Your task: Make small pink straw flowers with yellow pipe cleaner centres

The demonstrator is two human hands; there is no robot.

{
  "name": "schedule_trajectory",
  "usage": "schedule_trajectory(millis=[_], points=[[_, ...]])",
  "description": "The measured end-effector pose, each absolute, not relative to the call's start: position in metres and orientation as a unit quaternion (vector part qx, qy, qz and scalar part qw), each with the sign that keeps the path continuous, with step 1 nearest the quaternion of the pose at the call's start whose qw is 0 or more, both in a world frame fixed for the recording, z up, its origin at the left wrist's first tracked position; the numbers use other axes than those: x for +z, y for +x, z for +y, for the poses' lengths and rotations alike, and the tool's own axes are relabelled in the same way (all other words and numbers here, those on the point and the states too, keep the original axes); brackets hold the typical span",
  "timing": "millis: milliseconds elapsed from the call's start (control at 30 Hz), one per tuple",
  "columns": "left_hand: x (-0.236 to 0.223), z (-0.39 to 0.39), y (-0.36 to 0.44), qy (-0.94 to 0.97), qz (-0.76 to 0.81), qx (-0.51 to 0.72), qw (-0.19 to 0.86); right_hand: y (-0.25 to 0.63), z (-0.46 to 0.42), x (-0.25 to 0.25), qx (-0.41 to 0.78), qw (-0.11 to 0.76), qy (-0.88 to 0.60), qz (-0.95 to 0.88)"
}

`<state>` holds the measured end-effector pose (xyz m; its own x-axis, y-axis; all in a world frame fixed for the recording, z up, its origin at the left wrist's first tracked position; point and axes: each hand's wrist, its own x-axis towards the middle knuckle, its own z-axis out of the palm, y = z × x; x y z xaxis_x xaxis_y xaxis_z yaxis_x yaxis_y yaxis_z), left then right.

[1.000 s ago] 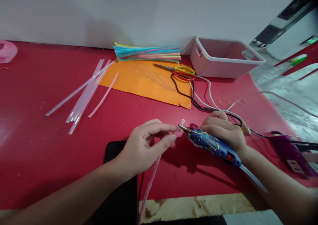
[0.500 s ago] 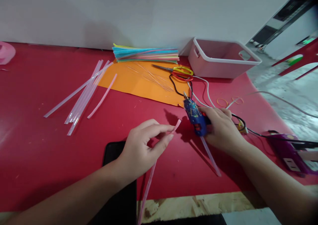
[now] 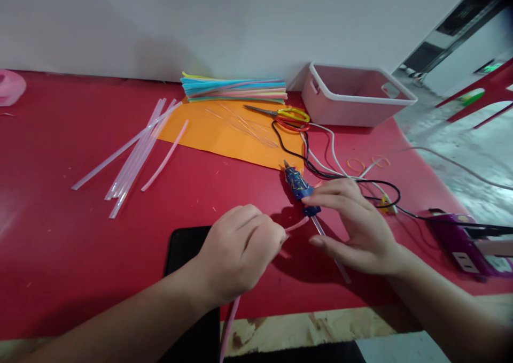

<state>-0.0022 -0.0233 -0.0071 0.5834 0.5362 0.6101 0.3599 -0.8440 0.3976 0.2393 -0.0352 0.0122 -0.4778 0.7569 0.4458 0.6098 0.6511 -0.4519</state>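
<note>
My left hand (image 3: 240,250) is closed on a long pink pipe cleaner (image 3: 297,224), whose short end sticks out to the right while the rest hangs down past the table's front edge. A blue hot glue gun (image 3: 296,183) lies on the red table, its nozzle pointing away from me. Out of its back runs a translucent glue stick (image 3: 340,267). Over the gun's rear hovers my right hand (image 3: 360,234), thumb and fingers apart; whether a fingertip touches the gun I cannot tell. The gun's handle is mostly hidden by that hand.
Loose glue sticks (image 3: 136,160) and a short pink pipe cleaner (image 3: 164,157) lie left. Behind are an orange sheet (image 3: 216,136), scissors (image 3: 292,118), bundled coloured pipe cleaners (image 3: 232,87) and a pink basket (image 3: 344,106). Cables lead to a purple power strip (image 3: 460,245). A black phone-like slab (image 3: 182,245) sits near my left arm.
My right hand has set the glue gun down on the table and loosened its fingers. The left hand has turned knuckles up, with the pipe cleaner's end now pointing toward the right hand.
</note>
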Motion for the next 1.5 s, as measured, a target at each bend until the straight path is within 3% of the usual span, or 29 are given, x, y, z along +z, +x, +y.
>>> schedule_trajectory(millis=[133,367,600,700,867,1033,1167,1367,1500], points=[[-0.008,-0.021,0.001,0.886,0.240,0.381,0.114,0.233,-0.033,0.006,0.158,0.328,-0.369,-0.855],[-0.006,-0.022,0.000,0.860,0.274,0.357,0.241,0.232,-0.032,0.007,0.203,0.352,-0.360,-0.840],[0.008,-0.016,0.003,0.652,0.323,0.225,0.648,0.236,-0.030,0.006,0.223,0.383,-0.318,-0.838],[0.010,-0.015,0.004,0.586,0.312,0.186,0.725,0.235,-0.030,0.006,0.215,0.389,-0.310,-0.840],[0.009,-0.015,0.003,0.577,0.345,0.204,0.711,0.235,-0.030,0.004,0.190,0.332,-0.393,-0.836],[0.008,-0.009,0.003,0.554,0.392,0.280,0.679,0.257,-0.021,-0.006,0.051,0.209,-0.587,-0.781],[0.006,-0.007,0.002,0.527,0.396,0.298,0.691,0.273,-0.014,-0.015,0.042,0.135,-0.586,-0.798],[0.001,-0.007,0.001,0.518,0.392,0.301,0.698,0.268,-0.012,-0.017,0.013,0.127,-0.585,-0.801],[-0.001,-0.006,0.001,0.506,0.392,0.318,0.699,0.264,-0.015,-0.009,0.033,0.186,-0.614,-0.766]])
